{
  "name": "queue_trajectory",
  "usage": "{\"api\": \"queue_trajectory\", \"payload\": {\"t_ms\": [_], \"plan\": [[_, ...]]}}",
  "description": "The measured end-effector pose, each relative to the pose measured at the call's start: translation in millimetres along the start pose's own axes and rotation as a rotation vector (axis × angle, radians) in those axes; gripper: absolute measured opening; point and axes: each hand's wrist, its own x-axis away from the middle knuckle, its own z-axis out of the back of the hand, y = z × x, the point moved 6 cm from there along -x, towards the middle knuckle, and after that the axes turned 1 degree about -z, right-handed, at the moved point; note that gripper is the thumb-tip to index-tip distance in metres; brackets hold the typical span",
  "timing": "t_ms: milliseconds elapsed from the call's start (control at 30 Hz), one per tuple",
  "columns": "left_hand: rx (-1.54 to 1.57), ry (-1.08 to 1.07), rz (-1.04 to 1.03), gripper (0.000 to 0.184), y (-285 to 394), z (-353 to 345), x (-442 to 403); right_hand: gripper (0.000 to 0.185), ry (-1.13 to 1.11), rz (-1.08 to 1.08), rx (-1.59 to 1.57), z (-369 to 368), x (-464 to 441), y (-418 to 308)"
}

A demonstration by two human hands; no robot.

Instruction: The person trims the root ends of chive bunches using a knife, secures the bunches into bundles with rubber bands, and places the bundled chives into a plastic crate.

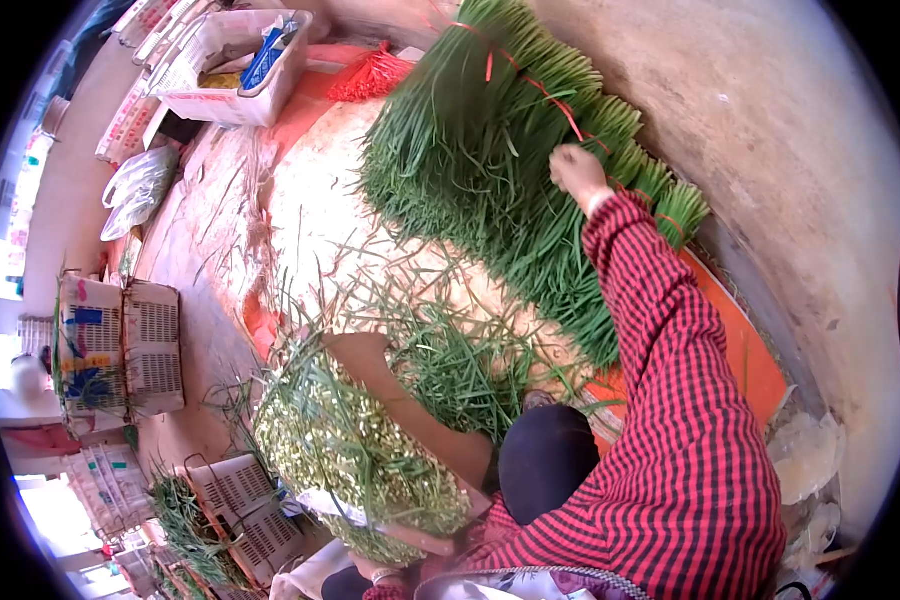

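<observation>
A long pile of green leafy stalks, tied in bundles with red bands, leans along the wall. My right hand is over the upper side of this pile beside a red band, its fingers curled; what they hold, if anything, is too small to tell. Loose green leaves lie below the bundles. Near my knee is a heap of cut pale and green pieces with a brown board-like edge. Low in the view, my left hand is mostly hidden under the heap's edge, and its fingers cannot be made out.
A clear plastic bin with a blue packet stands at the upper left, next to red ties. A plastic bag lies left of it. White crates stand at the left, others at the lower left. The wall bounds the right side.
</observation>
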Motion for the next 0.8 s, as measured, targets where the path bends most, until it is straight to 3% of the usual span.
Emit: {"api": "queue_trajectory", "payload": {"t_ms": [67,133,167,200,300,467,500,600,667,733,800], "plan": [[0.008,0.174,0.07,0.073,-1.9,-8.9,10.3,0.031,0.216,0.233,0.14,3.8,-44.4,-24.9],[0.0,0.222,0.09,0.071,-1.7,-13.9,16.0,0.033,0.534,0.103,0.331,34.0,-29.3,-43.4],[-0.005,0.243,0.095,0.071,-1.5,-15.6,19.0,0.033,0.497,0.044,0.435,49.4,-43.6,-26.9],[-0.007,0.259,0.098,0.07,-1.8,-17.0,20.0,0.049,0.518,-0.195,0.439,61.2,-29.5,-16.1],[-0.021,0.307,0.111,0.068,4.3,-22.6,27.4,0.102,0.368,-0.545,0.47,49.5,-14.8,28.9],[-0.064,0.337,0.108,0.065,10.3,-35.6,32.4,0.1,0.284,-0.584,0.655,37.2,-23.5,29.2],[-0.072,0.341,0.102,0.064,11.9,-40.3,29.7,0.091,0.277,-0.545,0.623,38.9,-28.5,29.2],[-0.088,0.336,0.078,0.062,17.7,-47.2,30.0,0.061,0.258,-0.446,0.488,55.7,-18.8,36.1],[-0.09,0.319,0.07,0.061,17.7,-49.9,27.4,0.049,0.53,-0.256,0.397,74.8,-29.6,86.5],[-0.082,0.305,0.051,0.06,19.4,-48.2,26.3,0.046,0.382,-0.213,0.06,81.7,12.0,58.4],[-0.077,0.285,0.03,0.059,21.5,-46.1,25.9,0.037,0.396,-0.094,-0.017,97.0,42.4,46.2]]}}
